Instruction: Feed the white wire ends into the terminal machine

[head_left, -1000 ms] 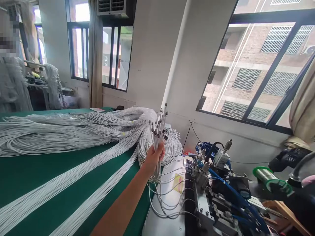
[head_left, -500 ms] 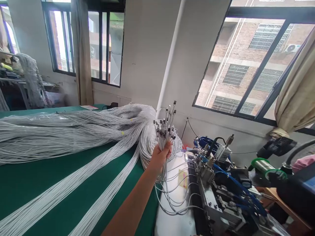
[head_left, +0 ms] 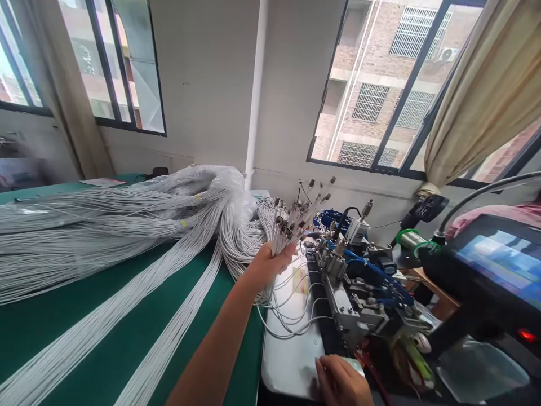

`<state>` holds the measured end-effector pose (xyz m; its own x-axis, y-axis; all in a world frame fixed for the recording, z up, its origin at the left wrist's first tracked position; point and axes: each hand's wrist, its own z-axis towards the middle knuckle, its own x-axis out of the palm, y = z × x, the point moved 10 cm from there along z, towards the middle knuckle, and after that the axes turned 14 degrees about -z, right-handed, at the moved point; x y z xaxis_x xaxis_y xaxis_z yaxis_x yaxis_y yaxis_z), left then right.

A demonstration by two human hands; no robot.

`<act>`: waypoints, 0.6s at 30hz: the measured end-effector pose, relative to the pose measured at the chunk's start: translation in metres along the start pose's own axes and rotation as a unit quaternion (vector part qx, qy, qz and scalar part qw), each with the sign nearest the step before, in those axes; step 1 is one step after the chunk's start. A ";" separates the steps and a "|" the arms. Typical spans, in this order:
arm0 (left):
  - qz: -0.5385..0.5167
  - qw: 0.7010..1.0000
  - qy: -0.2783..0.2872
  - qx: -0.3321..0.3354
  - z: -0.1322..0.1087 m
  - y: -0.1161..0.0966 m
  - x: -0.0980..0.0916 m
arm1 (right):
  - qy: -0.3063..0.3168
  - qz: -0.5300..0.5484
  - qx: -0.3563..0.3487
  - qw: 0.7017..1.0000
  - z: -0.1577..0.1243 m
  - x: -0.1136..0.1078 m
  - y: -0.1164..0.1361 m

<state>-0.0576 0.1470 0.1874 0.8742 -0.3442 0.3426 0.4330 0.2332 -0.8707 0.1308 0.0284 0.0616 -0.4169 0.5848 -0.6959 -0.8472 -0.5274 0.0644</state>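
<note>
My left hand [head_left: 270, 262] is closed around a bunch of thin white cables [head_left: 279, 239], raised above the white machine base. Small metal-tipped connectors [head_left: 296, 217] fan out from the top of the fist, slightly smeared by motion. Down at the lower edge, my right hand [head_left: 344, 380] is beside the front of the machine base [head_left: 291, 366], its fingers curled together. Whatever those fingers may hold is hidden. Several loose cables [head_left: 291, 335] loop from below the left hand across the base to the bench machine [head_left: 342, 282].
Long bundles of white cable [head_left: 139, 293] lie over the green table [head_left: 54, 338], some wrapped in clear plastic [head_left: 230, 186]. On the right stand a lit screen [head_left: 502, 259], a green-rimmed wire spool [head_left: 412, 242] and a clear plastic tray [head_left: 482, 369].
My view has turned to the right. The connectors in my left hand have tilted right and spread out. My right hand has come into sight at the bottom.
</note>
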 end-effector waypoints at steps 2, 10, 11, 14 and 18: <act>0.034 0.996 0.080 -0.034 -0.006 0.006 0.019 | 0.030 0.000 0.011 0.999 -0.002 0.003 0.001; 0.105 0.953 0.277 -0.067 -0.021 0.021 0.064 | 0.106 -0.002 0.030 0.994 -0.004 0.009 0.004; 0.104 0.948 0.293 -0.072 -0.022 0.024 0.066 | 0.107 -0.001 0.032 0.994 -0.003 0.009 0.004; 0.103 0.933 0.334 -0.089 -0.027 0.030 0.071 | 0.110 0.004 0.037 0.993 -0.001 0.009 0.005; 0.124 0.920 0.357 -0.101 -0.031 0.033 0.075 | 0.116 0.014 0.042 0.992 -0.002 0.010 0.004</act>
<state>0.0159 0.1008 0.1735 0.5414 -0.8303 -0.1323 0.1269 0.2363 -0.9634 0.1237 0.0312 0.0537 -0.3619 0.4073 -0.8386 -0.8650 -0.4820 0.1392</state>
